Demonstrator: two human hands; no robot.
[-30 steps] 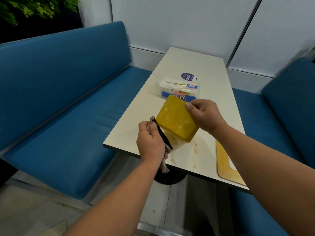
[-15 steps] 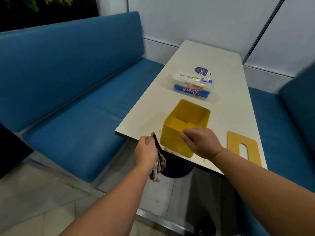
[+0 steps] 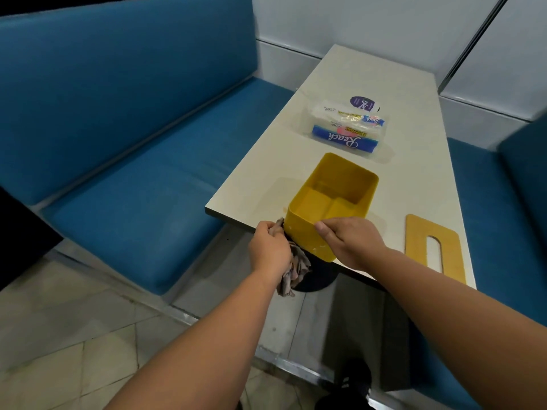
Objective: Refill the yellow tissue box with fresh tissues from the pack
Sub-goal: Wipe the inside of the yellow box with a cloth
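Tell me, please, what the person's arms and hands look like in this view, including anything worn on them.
Both forearms are bare right up to the frame edge, with no sleeves showing. The left hand and the right hand wear no gloves, and no watch, bracelet or ring can be seen. The fingers of the right hand are uncovered too.

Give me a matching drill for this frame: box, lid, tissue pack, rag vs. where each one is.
Things:
1. box
2. lid
3. tissue pack
4. rag

Places:
A. hanging from the left hand, below the table edge
B. flat on the table, right of the box
C. at the near table edge, open and empty, held by the right hand
D. farther up the table, beyond the box

Pairs: 1-C, 2-B, 3-D, 4-A
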